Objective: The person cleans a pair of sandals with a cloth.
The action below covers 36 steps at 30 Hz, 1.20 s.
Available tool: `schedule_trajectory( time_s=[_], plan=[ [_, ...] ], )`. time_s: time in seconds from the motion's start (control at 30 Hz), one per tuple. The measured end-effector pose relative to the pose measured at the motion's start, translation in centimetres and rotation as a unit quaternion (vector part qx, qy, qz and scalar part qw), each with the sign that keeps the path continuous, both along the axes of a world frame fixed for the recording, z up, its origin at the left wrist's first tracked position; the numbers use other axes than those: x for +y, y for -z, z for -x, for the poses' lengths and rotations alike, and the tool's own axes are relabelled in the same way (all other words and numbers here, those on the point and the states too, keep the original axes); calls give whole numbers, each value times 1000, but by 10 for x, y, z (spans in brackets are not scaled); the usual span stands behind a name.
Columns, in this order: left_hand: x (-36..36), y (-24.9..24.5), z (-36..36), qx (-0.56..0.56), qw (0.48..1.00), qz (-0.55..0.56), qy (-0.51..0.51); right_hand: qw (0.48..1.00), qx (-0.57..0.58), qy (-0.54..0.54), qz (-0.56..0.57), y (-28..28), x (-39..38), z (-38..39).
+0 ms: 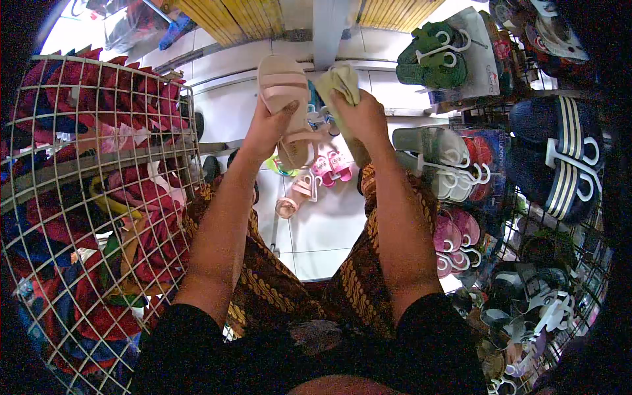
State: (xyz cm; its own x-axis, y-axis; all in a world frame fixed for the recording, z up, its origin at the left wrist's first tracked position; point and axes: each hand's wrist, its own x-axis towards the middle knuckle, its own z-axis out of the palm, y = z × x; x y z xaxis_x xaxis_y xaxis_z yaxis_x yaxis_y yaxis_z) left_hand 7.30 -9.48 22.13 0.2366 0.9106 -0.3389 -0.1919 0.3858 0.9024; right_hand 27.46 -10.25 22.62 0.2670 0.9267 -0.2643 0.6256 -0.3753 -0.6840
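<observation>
Beige strapped sandal (283, 84) sits in the left hand (271, 125), fingers curled round it! Right hand (364, 120) clutches a pale green cloth (340, 80).

The person wears a black short-sleeved T-shirt (217, 359) with a blurred greyish print (318, 334) and dark brown batik-patterned trousers (363, 280) with golden motifs.

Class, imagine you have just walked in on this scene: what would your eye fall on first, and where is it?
Probably the beige sandal in the left hand, near the top centre, beside the greenish cloth in the right hand. Next, perhaps, the white-striped navy slides at the far right, and the small pink sandals down on the white floor.
</observation>
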Motion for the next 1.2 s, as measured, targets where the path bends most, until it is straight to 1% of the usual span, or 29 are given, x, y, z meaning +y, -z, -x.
schedule_trajectory(
  time_s=[0.07,0.1,0.13,0.2,0.23,0.27,0.33,0.37,0.4,0.43,0.5,0.53,0.57,0.6,0.63,0.7,0.73,0.83,0.87,0.9,0.93,0.97,1.0,1.03,1.07,1.1,1.13,1.17,1.2],
  plan=[
    [0,-2,2,-78,996,47,-25,995,98,28,-17,20,4,-8],
    [-1,-4,0,-124,989,69,-41,988,147,41,-25,21,5,-10],
    [-1,-4,0,-170,979,91,-58,978,206,31,-24,21,7,-13],
    [-1,9,5,-194,979,61,-21,954,293,47,-53,17,7,-20],
    [-1,12,7,-205,978,45,-3,938,335,54,-68,4,8,-18],
    [-1,16,7,-190,981,33,-1,918,381,91,-69,-10,7,-18],
    [0,18,6,-162,987,10,3,852,509,124,12,-20,8,-30],
    [-1,18,7,-194,980,36,6,810,568,140,52,-22,8,-35],
    [-3,18,8,-226,972,63,9,804,575,126,79,-24,7,-32],
    [-3,15,8,-257,962,88,13,847,508,86,131,-32,4,-26],
    [1,7,4,-295,953,63,-21,856,508,51,87,-46,-3,-8],
    [3,1,3,-312,948,51,-38,795,598,71,67,-32,-2,-13],
    [2,-3,2,-343,935,69,-50,725,681,90,47,-17,0,-24],
    [0,-7,3,-375,921,87,-63,662,736,141,-9,-21,3,-32],
    [-2,-8,4,-406,904,104,-78,642,753,133,-64,-31,2,-39],
    [0,-2,7,-417,900,87,-90,556,815,117,-110,-48,-1,-41],
    [2,1,7,-422,898,79,-95,501,854,70,-118,-51,-5,-40],
    [5,11,2,-297,944,10,-146,407,898,-147,-79,-47,-6,-37],
    [4,13,2,-287,949,13,-129,507,841,-189,-20,-41,-6,-40],
    [1,14,2,-277,954,17,-112,611,778,-134,50,-45,-10,-27],
    [0,14,2,-267,959,20,-93,688,708,-81,133,-49,-15,-15],
    [-1,15,1,-291,952,16,-88,764,607,-72,205,-51,-12,-6],
    [0,14,0,-309,947,10,-83,816,541,-64,196,-28,-12,-1],
    [3,4,1,-319,944,2,-78,860,469,-54,193,-18,-11,7],
    [7,-1,3,-281,954,3,-106,857,458,-50,232,-6,-12,21],
    [7,0,6,-257,961,-25,-98,865,420,-43,270,-13,-10,21],
    [4,2,5,-239,966,-50,-90,877,403,-47,259,-19,-15,23],
    [-1,5,1,-224,969,-72,-81,871,416,-45,257,-23,-19,26],
    [-4,6,-1,-233,966,-66,-87,867,427,-42,254,-27,-22,28]
  ],
)
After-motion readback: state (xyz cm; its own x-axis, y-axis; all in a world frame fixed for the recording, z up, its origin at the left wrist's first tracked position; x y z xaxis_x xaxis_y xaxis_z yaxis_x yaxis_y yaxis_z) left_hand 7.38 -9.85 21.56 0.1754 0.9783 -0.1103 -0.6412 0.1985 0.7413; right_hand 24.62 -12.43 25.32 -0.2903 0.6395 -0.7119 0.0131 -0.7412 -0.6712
